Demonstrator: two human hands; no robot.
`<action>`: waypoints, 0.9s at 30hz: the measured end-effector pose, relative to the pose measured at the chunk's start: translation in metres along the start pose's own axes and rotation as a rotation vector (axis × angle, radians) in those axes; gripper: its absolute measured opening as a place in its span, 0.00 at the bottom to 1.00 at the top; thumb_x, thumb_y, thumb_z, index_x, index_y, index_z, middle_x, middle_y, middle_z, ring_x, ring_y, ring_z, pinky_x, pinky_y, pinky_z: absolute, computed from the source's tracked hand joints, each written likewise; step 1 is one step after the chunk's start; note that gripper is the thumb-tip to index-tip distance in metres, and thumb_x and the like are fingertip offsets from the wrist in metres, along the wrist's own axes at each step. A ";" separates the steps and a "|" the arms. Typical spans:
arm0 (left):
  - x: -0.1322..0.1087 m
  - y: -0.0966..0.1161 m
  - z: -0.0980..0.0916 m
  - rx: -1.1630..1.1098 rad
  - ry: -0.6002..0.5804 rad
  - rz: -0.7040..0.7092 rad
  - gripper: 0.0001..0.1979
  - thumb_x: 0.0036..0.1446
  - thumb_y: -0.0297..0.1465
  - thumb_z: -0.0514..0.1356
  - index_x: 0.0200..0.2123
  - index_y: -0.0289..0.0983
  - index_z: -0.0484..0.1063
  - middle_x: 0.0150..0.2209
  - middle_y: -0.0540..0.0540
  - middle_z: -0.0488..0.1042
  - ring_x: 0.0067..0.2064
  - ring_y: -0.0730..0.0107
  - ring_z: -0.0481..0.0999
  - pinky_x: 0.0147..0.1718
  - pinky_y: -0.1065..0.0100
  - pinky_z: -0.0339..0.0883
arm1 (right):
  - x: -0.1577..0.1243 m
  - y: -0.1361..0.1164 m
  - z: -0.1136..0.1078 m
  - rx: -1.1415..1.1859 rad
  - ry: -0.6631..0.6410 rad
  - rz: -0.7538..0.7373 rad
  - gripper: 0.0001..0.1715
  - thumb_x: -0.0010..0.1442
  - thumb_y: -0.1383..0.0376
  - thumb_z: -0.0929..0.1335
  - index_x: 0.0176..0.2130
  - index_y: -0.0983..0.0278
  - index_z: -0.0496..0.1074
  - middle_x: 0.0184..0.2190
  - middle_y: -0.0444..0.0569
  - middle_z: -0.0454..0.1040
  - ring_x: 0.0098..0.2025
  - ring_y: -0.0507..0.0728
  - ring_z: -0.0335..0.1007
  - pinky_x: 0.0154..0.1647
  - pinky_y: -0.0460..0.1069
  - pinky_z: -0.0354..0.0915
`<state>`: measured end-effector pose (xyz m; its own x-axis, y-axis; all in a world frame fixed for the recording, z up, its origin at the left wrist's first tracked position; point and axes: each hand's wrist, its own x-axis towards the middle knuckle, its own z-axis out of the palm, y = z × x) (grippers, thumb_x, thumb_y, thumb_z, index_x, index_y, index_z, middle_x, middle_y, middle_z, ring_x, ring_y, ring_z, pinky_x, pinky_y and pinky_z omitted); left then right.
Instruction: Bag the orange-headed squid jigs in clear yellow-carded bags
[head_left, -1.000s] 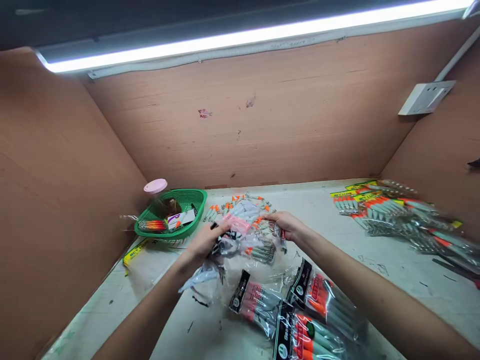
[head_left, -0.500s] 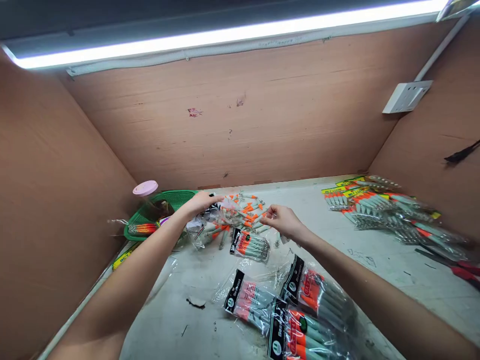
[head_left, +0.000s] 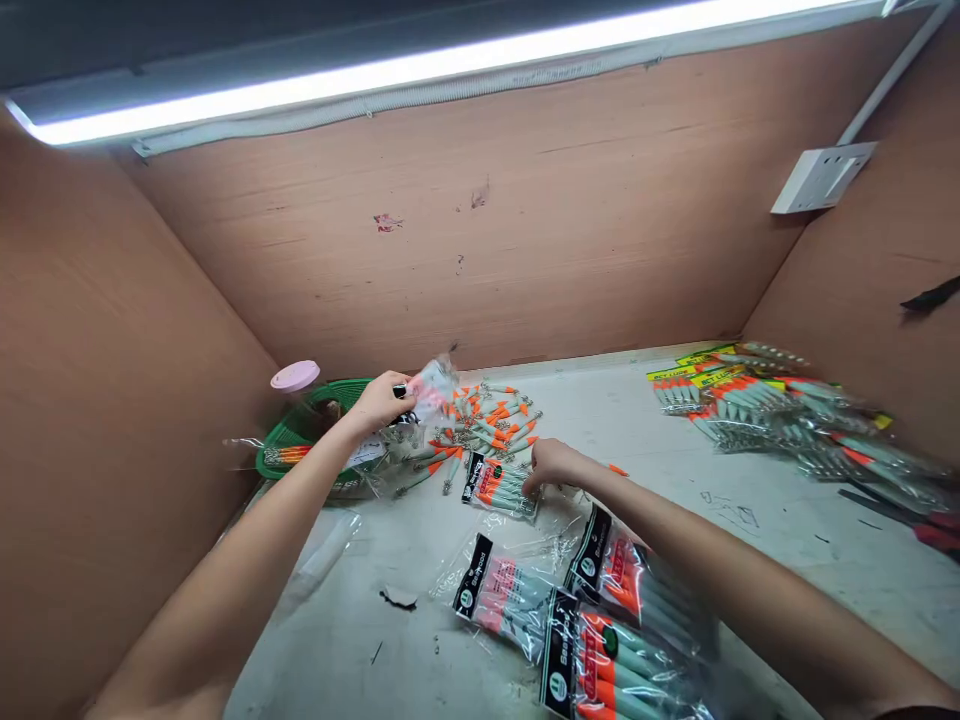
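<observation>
My left hand (head_left: 380,400) is raised above the bench near the green basket (head_left: 300,440), fingers closed on a clear plastic bag (head_left: 429,388) with a black header. A pile of loose orange-and-grey lures (head_left: 487,420) lies just to its right. My right hand (head_left: 551,465) rests low on the bench, fingers curled down at the edge of a small packed bag of lures (head_left: 499,487). Whether it grips anything I cannot make out. Three more packed bags (head_left: 592,620) lie nearer to me.
A pink-lidded jar (head_left: 295,378) stands by the basket at the left wall. A heap of yellow-headed packed lures (head_left: 787,420) fills the right side. A white socket box (head_left: 821,177) hangs on the right wall. Wooden walls enclose the bench.
My left hand lifted the clear bag up and back toward the basket. My right hand dropped from the loose lures down to the small packed bag.
</observation>
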<state>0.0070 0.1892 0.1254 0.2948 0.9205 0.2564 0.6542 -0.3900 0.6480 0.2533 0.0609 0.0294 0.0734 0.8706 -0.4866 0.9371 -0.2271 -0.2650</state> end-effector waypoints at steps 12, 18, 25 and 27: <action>0.010 0.019 -0.008 0.229 -0.092 0.124 0.14 0.57 0.30 0.50 0.43 0.35 0.70 0.44 0.42 0.77 0.37 0.66 0.75 0.37 0.66 0.68 | -0.008 0.010 -0.020 0.008 0.077 0.021 0.17 0.63 0.59 0.66 0.50 0.65 0.67 0.49 0.51 0.69 0.46 0.57 0.69 0.46 0.56 0.68; -0.042 0.032 0.039 0.487 -0.466 0.220 0.24 0.47 0.37 0.58 0.49 0.38 0.70 0.38 0.41 0.80 0.42 0.52 0.77 0.38 0.62 0.67 | -0.008 0.009 -0.019 -0.028 0.052 -0.007 0.17 0.63 0.60 0.65 0.50 0.65 0.67 0.48 0.51 0.70 0.46 0.57 0.70 0.45 0.56 0.68; -0.084 0.046 0.117 0.757 -0.752 0.292 0.44 0.39 0.38 0.68 0.60 0.34 0.58 0.37 0.36 0.78 0.40 0.49 0.78 0.35 0.59 0.69 | -0.011 -0.005 0.001 -0.081 0.070 -0.074 0.17 0.63 0.59 0.66 0.49 0.66 0.68 0.47 0.51 0.70 0.45 0.57 0.70 0.45 0.56 0.69; -0.085 0.045 0.119 0.804 -0.758 0.298 0.42 0.43 0.39 0.67 0.60 0.34 0.57 0.38 0.38 0.78 0.39 0.55 0.77 0.36 0.58 0.70 | -0.016 -0.008 0.007 -0.079 0.107 -0.109 0.17 0.63 0.60 0.66 0.49 0.66 0.68 0.48 0.51 0.69 0.46 0.57 0.69 0.45 0.57 0.68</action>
<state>0.0942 0.0908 0.0469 0.6787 0.6443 -0.3526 0.6635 -0.7437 -0.0817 0.2423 0.0458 0.0329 0.0014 0.9305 -0.3664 0.9652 -0.0972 -0.2430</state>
